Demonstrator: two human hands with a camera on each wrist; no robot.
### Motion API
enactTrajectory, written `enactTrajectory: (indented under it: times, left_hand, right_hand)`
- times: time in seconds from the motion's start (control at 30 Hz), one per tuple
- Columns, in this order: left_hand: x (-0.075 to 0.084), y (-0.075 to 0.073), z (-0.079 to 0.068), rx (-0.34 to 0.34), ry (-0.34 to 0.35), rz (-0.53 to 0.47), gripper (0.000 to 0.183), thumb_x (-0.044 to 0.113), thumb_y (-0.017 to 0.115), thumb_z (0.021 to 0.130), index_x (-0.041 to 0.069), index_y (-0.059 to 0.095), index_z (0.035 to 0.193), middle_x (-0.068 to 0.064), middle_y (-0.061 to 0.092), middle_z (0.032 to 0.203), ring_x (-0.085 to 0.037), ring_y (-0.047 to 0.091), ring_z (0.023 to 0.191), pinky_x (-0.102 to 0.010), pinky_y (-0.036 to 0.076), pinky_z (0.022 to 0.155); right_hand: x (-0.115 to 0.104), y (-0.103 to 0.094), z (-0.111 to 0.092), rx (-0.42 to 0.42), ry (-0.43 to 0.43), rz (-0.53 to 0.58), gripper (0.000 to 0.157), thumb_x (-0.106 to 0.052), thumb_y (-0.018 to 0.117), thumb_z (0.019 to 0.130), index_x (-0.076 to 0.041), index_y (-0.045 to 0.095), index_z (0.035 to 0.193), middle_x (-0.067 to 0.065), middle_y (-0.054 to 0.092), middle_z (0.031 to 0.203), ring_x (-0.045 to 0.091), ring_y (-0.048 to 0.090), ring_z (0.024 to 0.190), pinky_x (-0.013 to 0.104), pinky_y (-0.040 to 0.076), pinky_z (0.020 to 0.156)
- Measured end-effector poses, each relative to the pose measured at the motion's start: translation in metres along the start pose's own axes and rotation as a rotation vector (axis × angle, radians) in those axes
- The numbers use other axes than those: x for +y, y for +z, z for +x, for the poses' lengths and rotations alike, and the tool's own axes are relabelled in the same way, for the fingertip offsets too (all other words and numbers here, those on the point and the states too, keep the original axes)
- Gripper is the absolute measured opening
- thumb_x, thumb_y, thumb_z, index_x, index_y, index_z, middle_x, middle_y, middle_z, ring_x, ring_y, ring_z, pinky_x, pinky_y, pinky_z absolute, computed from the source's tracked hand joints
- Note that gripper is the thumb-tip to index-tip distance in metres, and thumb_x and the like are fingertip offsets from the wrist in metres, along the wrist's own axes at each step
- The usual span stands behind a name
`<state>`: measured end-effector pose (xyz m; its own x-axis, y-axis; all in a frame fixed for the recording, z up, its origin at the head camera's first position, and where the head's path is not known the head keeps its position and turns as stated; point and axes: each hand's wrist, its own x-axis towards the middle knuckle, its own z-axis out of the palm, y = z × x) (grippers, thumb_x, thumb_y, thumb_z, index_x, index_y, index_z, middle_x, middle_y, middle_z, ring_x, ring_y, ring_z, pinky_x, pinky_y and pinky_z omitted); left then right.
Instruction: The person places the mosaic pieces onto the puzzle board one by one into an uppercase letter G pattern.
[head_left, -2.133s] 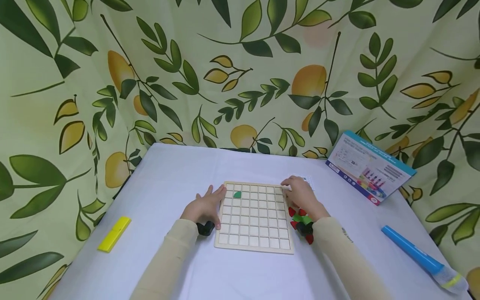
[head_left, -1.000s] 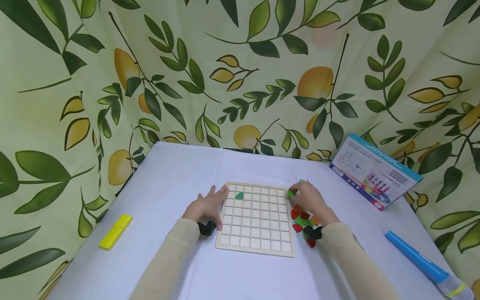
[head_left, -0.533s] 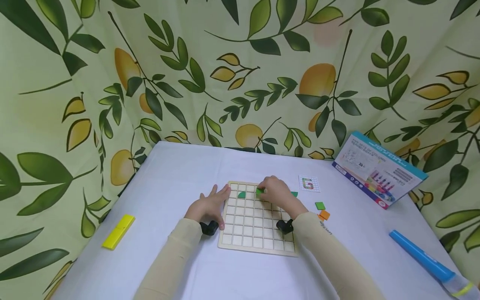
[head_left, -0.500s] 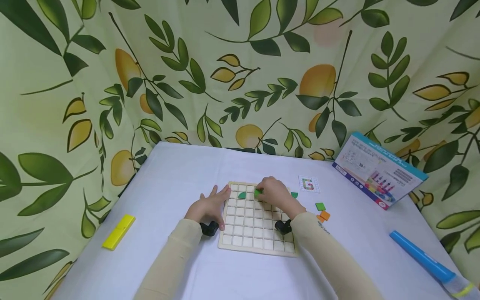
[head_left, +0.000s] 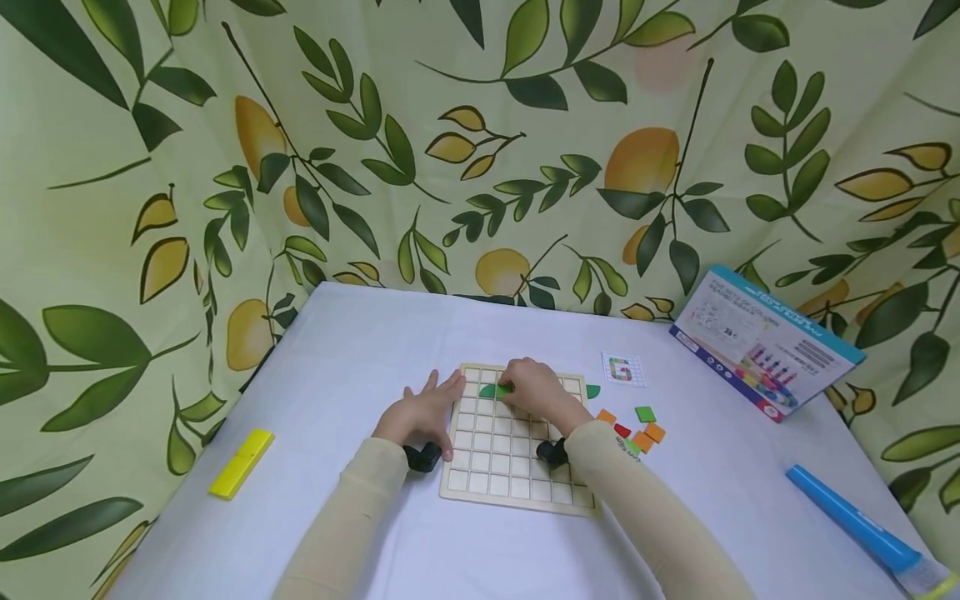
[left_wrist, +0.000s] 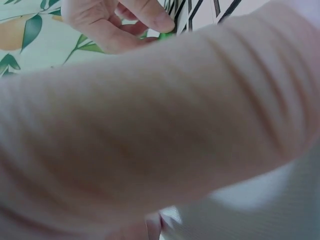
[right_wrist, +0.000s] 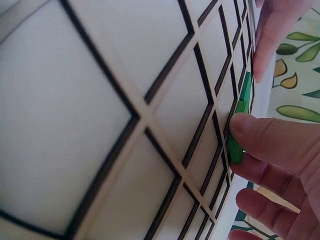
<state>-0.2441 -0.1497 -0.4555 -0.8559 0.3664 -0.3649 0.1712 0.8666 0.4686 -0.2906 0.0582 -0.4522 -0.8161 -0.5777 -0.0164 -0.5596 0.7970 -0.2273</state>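
A square wooden grid board point(head_left: 517, 502) lies on the white table, its cells bare apart from the green pieces near the far left. One dark green quarter-round tile point(head_left: 487, 391) sits in a cell of the second row. Right beside it, my right hand point(head_left: 534, 388) pinches a green tile point(right_wrist: 236, 142) between thumb and index finger, at the board's surface in the right wrist view. My left hand point(head_left: 422, 413) rests with spread fingers against the board's left edge. In the left wrist view a blurred sleeve point(left_wrist: 160, 130) covers most of the picture.
Right of the board lie loose orange, red and green tiles point(head_left: 646, 414), partly behind the right forearm. A pattern card point(head_left: 623, 369), a printed box point(head_left: 765, 342) and a blue tube point(head_left: 851, 515) stand or lie farther right. A yellow case point(head_left: 242, 463) lies at left.
My right hand has gone from the loose tiles at the board's right side to the board with a green tile, then shifted left next to the quarter-round tile. The left hand stays put.
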Motion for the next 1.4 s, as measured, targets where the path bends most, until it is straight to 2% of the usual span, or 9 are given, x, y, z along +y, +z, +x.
enactTrajectory:
  times: [0.2, 0.37, 0.73, 1.03, 1.23, 1.4]
  left_hand:
    - [0.003, -0.003, 0.001, 0.005, 0.013, 0.018, 0.132, 0.03, 0.089, 0.044, 0.015, 0.01, 0.149, 0.001, 0.0, 0.155, -0.032, -0.011, 0.139, -0.071, -0.001, 0.099]
    - [0.006, -0.004, 0.002, 0.005, 0.021, 0.025, 0.132, 0.03, 0.089, 0.044, 0.015, 0.011, 0.149, 0.0, 0.0, 0.155, -0.033, -0.011, 0.139, -0.071, -0.001, 0.099]
    - [0.011, -0.002, 0.008, 0.004, 0.034, 0.03, 0.133, 0.029, 0.089, 0.044, 0.016, 0.01, 0.15, 0.001, 0.0, 0.155, -0.032, -0.011, 0.139, -0.071, -0.001, 0.099]
    - [0.013, -0.001, 0.008, -0.014, 0.039, 0.017, 0.132, 0.031, 0.088, 0.043, 0.015, 0.011, 0.149, 0.001, -0.001, 0.155, -0.033, -0.012, 0.139, -0.07, -0.003, 0.099]
    - [0.009, -0.003, 0.007, 0.006, 0.038, 0.003, 0.132, 0.029, 0.088, 0.042, 0.015, 0.012, 0.149, 0.001, 0.0, 0.155, -0.033, -0.012, 0.139, -0.07, -0.004, 0.099]
    - [0.002, 0.0, -0.001, 0.014, 0.015, 0.003, 0.133, 0.027, 0.089, 0.041, 0.014, 0.013, 0.149, 0.0, 0.001, 0.155, -0.034, -0.011, 0.139, -0.072, -0.003, 0.098]
  right_hand:
    - [0.002, -0.003, 0.0, 0.01, 0.029, -0.001, 0.008, -0.018, 0.073, 0.078, -0.019, 0.067, 0.073, -0.006, 0.052, 0.07, 0.014, 0.042, 0.066, 0.028, 0.036, 0.058]
    - [0.004, -0.002, -0.002, 0.022, 0.034, -0.048, 0.005, -0.02, 0.074, 0.078, -0.019, 0.07, 0.08, -0.007, 0.054, 0.073, 0.012, 0.043, 0.069, 0.028, 0.04, 0.059]
    - [0.009, -0.004, -0.012, 0.044, 0.083, -0.012, 0.022, -0.021, 0.073, 0.079, -0.015, 0.073, 0.1, -0.002, 0.059, 0.087, 0.014, 0.049, 0.078, 0.03, 0.045, 0.067]
    - [0.015, -0.002, -0.017, 0.018, 0.097, 0.025, 0.034, -0.023, 0.073, 0.079, -0.014, 0.069, 0.111, -0.003, 0.059, 0.092, 0.013, 0.051, 0.082, 0.03, 0.046, 0.069]
    - [0.022, -0.011, -0.03, 0.086, 0.11, 0.07, 0.032, -0.019, 0.069, 0.082, -0.011, 0.067, 0.112, 0.003, 0.062, 0.103, 0.021, 0.055, 0.093, 0.036, 0.049, 0.073]
    - [0.029, -0.011, -0.045, 0.101, 0.182, 0.137, 0.03, -0.018, 0.069, 0.082, -0.01, 0.068, 0.111, 0.003, 0.061, 0.105, 0.022, 0.053, 0.098, 0.038, 0.049, 0.077]
